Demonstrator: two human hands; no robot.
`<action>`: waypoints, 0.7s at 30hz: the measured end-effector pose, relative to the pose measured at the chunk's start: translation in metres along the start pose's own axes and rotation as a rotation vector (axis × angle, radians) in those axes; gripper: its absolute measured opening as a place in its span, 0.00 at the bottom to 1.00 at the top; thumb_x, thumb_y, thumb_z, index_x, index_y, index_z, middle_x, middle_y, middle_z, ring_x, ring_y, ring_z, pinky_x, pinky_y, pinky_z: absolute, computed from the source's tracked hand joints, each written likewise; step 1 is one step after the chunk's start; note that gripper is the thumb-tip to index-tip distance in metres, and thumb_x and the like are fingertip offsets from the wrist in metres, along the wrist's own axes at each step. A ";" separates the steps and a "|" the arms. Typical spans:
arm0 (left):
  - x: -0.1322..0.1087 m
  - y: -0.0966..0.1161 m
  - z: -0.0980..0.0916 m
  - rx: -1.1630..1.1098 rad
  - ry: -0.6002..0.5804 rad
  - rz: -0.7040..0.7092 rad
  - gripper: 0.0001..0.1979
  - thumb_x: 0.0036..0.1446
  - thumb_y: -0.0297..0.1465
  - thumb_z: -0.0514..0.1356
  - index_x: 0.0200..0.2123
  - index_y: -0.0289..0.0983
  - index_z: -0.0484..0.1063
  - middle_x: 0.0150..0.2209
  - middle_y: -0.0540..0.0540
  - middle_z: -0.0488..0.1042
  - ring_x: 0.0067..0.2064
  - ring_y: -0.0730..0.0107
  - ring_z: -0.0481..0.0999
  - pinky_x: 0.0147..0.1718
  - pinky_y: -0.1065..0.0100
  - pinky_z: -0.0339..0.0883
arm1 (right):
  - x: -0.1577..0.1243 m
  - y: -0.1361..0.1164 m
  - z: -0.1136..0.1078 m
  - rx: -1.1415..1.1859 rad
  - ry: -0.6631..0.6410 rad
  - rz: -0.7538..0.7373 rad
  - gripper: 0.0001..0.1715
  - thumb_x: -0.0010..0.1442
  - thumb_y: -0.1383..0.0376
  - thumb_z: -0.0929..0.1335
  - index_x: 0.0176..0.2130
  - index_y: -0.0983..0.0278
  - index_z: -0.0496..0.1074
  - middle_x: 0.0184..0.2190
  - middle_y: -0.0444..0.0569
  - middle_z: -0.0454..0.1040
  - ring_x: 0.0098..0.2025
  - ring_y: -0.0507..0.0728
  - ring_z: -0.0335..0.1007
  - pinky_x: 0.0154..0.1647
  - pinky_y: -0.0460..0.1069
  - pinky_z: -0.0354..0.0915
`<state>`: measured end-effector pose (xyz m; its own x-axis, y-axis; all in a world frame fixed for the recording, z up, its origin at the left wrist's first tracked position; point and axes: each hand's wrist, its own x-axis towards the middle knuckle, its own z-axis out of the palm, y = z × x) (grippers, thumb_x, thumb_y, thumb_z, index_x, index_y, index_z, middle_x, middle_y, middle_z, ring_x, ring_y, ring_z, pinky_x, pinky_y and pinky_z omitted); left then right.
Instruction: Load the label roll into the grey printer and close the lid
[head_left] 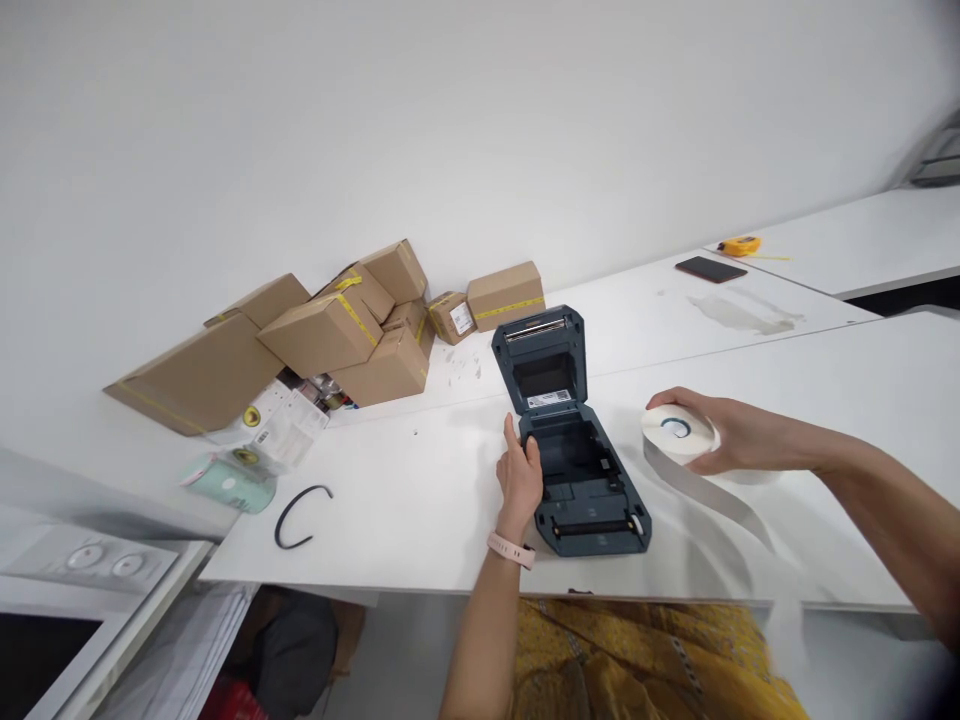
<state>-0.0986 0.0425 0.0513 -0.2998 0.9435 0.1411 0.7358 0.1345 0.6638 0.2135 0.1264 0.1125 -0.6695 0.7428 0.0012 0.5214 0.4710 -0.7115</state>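
Note:
A dark blue-grey label printer sits on the white table with its lid raised and its inner bay exposed. My left hand grips the printer's left side, thumb at the rim near the hinge; a pink band is on that wrist. To the right of the printer, my right hand is closed around a white label roll, holding it from its right side. The roll's core faces up towards me. A loose strip trails from it down past the table's front edge.
Cardboard boxes are piled at the back left beside clear packaging. A mint-green cylinder and a black curved band lie at the left. A dark phone and a yellow tape measure rest at the back right.

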 end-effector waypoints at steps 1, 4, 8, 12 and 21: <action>0.000 0.001 -0.001 0.002 0.004 -0.002 0.29 0.72 0.39 0.43 0.72 0.37 0.44 0.30 0.46 0.76 0.34 0.58 0.77 0.41 0.60 0.64 | 0.004 0.005 0.003 -0.032 -0.002 0.023 0.36 0.45 0.63 0.72 0.54 0.57 0.66 0.47 0.51 0.77 0.44 0.65 0.74 0.44 0.54 0.68; -0.001 0.003 -0.002 0.010 0.016 0.002 0.29 0.72 0.38 0.43 0.72 0.37 0.45 0.34 0.44 0.78 0.37 0.57 0.78 0.43 0.60 0.64 | 0.020 0.013 0.012 -0.149 -0.009 0.087 0.38 0.42 0.63 0.72 0.54 0.59 0.64 0.45 0.51 0.76 0.42 0.65 0.74 0.41 0.54 0.67; -0.001 0.003 -0.001 0.032 0.012 -0.002 0.30 0.72 0.38 0.43 0.72 0.36 0.45 0.30 0.45 0.76 0.35 0.56 0.77 0.42 0.60 0.64 | 0.038 0.007 0.015 -0.216 -0.031 0.124 0.37 0.40 0.63 0.72 0.51 0.59 0.63 0.42 0.50 0.76 0.39 0.63 0.73 0.37 0.52 0.65; 0.000 0.003 -0.001 0.021 0.023 -0.008 0.29 0.71 0.39 0.44 0.72 0.37 0.47 0.30 0.46 0.76 0.35 0.57 0.78 0.42 0.60 0.65 | 0.048 0.005 0.012 -0.214 -0.060 0.128 0.37 0.42 0.61 0.71 0.52 0.59 0.60 0.41 0.49 0.75 0.37 0.63 0.73 0.35 0.51 0.63; 0.001 0.004 -0.003 0.003 0.005 -0.025 0.29 0.72 0.39 0.43 0.71 0.37 0.47 0.34 0.43 0.78 0.38 0.55 0.79 0.43 0.59 0.66 | 0.077 0.024 0.025 -0.260 -0.074 0.084 0.39 0.39 0.60 0.73 0.51 0.61 0.61 0.40 0.50 0.75 0.39 0.65 0.73 0.37 0.51 0.62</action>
<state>-0.0975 0.0436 0.0563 -0.3214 0.9383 0.1279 0.7295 0.1592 0.6652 0.1610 0.1824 0.0781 -0.6501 0.7521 -0.1079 0.6885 0.5230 -0.5025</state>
